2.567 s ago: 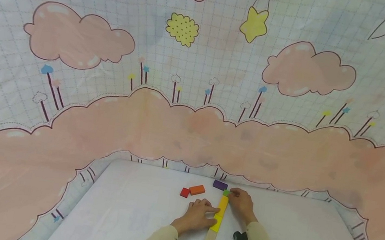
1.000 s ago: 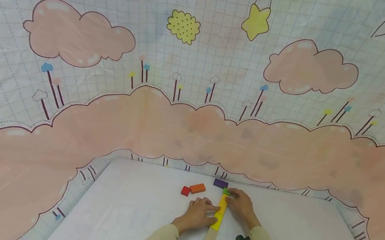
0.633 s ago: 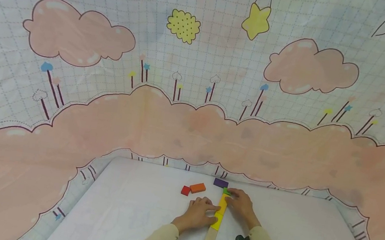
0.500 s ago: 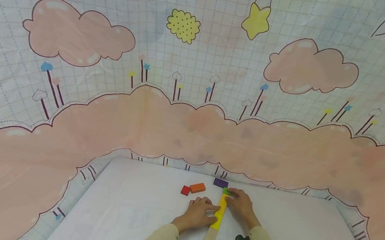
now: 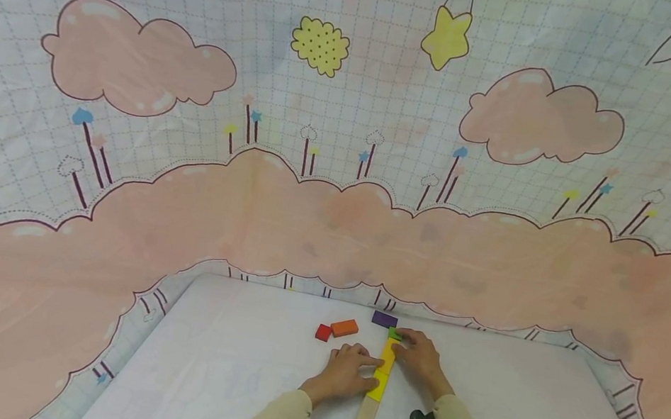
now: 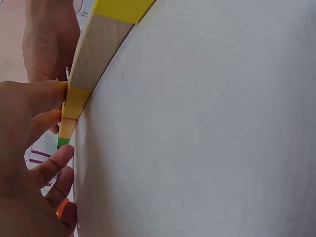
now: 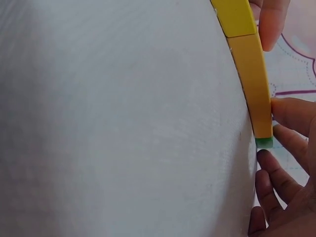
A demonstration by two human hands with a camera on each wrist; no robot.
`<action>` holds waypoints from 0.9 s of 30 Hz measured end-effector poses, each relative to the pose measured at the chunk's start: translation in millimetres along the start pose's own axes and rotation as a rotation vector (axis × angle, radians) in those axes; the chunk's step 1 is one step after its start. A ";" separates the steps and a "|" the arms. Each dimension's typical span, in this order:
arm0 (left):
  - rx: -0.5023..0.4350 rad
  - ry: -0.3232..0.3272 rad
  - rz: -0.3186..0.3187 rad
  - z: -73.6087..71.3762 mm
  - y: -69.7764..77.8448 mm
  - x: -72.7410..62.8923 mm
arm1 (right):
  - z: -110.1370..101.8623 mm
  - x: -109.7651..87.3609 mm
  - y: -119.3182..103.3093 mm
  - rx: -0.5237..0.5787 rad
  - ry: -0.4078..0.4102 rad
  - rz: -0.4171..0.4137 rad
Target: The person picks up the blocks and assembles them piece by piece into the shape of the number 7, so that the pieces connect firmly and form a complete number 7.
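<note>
- Desk (image 5: 223,365): white, carries the blocks.
- Row of blocks (image 5: 367,415): laid end to end.
- Left hand (image 5: 343,374): fingers loosely spread, thumb and index touching row's left side.
- Right hand (image 5: 422,361): also loosely spread, thumb and index at row's right side.
- Green block (image 5: 393,333): row's far end; probably best nudged lightly, even pressure both sides, joints flush.

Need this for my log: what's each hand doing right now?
Left hand: open, thumb against a yellow block.
Right hand: open, thumb against the amber block.
</note>
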State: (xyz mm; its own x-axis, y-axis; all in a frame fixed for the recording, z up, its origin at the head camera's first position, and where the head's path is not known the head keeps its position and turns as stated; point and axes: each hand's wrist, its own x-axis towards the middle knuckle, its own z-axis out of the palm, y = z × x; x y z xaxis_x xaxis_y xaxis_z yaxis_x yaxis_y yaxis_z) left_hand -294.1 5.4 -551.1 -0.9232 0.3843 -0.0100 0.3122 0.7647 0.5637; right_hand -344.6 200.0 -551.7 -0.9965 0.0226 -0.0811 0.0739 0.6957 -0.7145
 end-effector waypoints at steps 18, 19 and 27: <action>-0.030 0.021 0.009 -6.7 -3.2 1.8 | -0.2 2.4 0.8 -0.009 0.021 -0.020; -0.038 0.025 0.005 -7.7 -3.1 2.3 | -0.6 2.5 0.8 -0.005 0.020 -0.021; -0.093 0.078 -0.043 -9.6 -6.3 12.3 | 0.4 4.7 5.1 -0.006 0.025 -0.056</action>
State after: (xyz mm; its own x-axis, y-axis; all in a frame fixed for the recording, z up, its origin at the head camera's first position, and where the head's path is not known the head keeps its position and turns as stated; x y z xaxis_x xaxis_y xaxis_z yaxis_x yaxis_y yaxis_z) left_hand -309.5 0.4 -546.9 -0.9508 0.3085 0.0264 0.2535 0.7266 0.6386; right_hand -348.9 203.4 -556.1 -0.9997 0.0010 -0.0235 0.0174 0.7009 -0.7130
